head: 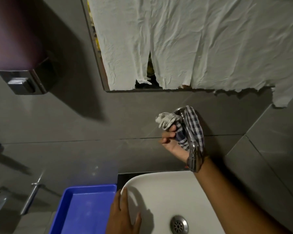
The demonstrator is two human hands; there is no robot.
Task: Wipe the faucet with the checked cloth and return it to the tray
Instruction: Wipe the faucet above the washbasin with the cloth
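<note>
A chrome faucet juts from the grey tiled wall above the white sink. The blue-and-white checked cloth is draped around the faucet near its wall end. My right hand grips a bunch of that cloth on the faucet's left side, palm facing up, its forearm passing under the spout. My left hand rests flat on the sink's left rim, holding nothing. The blue tray sits left of the sink with nothing in it.
A mirror covered with crumpled white paper hangs above the faucet. A soap dispenser is mounted on the wall at upper left. A metal drain sits in the basin. Chrome fittings show at lower left.
</note>
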